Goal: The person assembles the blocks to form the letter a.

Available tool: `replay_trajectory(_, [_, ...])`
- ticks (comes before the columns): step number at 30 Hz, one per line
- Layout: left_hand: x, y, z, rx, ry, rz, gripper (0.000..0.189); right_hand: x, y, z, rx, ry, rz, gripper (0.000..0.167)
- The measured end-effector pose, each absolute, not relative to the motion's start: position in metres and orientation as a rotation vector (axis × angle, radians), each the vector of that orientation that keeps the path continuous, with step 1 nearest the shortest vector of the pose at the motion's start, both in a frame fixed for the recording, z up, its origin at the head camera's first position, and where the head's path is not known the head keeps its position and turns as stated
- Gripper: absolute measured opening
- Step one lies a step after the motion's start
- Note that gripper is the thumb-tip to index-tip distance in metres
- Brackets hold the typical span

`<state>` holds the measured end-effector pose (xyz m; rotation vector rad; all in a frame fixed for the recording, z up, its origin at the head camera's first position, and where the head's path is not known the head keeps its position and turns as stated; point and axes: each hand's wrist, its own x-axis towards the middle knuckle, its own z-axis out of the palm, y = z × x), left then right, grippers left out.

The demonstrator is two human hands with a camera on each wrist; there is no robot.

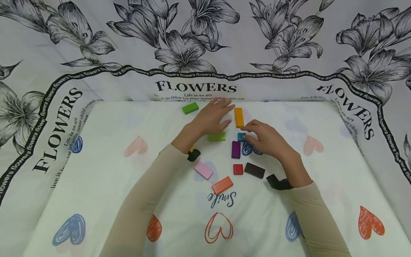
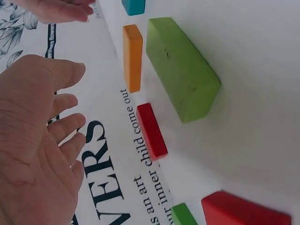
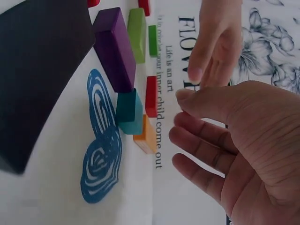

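Note:
My left hand [image 1: 212,116] is above the far part of the white cloth, fingers loosely spread and holding nothing. Just below it lies a light green block [image 1: 217,136], and a red block [image 2: 151,131] seen in the left wrist view is hidden under it in the head view. The right hand [image 1: 268,139] has softly bent fingers with nothing between them. Its fingertips are near the near end of a yellow-orange block [image 1: 239,117] and a teal block [image 1: 241,137]; whether they touch I cannot tell. A purple block [image 1: 236,150] lies beside the teal one.
Nearer lie a small red block [image 1: 238,169], a dark brown block [image 1: 254,170], an orange block [image 1: 222,185] and a pink block [image 1: 203,170]. A green block [image 1: 190,108] lies at the far left. Another red block [image 2: 243,211] appears in the left wrist view.

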<state>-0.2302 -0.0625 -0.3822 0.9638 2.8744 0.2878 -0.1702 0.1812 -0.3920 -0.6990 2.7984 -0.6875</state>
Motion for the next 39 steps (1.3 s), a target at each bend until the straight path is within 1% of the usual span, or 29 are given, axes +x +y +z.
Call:
replay_trajectory(9, [-0.238,-0.046,-0.39,0.906,2.793,0.305,0.054,-0.174,0.182,-0.402,-0.709,2.79,-0.601,0.033])
replay_trajectory(16, [-0.246,-0.029,-0.393,0.966,2.744,0.377,0.05,-0.178,0.186,-0.403,-0.749,2.791,-0.612,0.03])
replay_trajectory(20, [-0.25,-0.021,-0.395,0.956,2.728,0.365,0.049,-0.177,0.185,-0.406,-0.78,2.775,-0.633,0.03])
replay_trajectory(39, [-0.253,-0.015,-0.402,0.971,2.636,0.236,0.039,-0.173,0.178,-0.413,-0.807,2.788,-0.627,0.031])
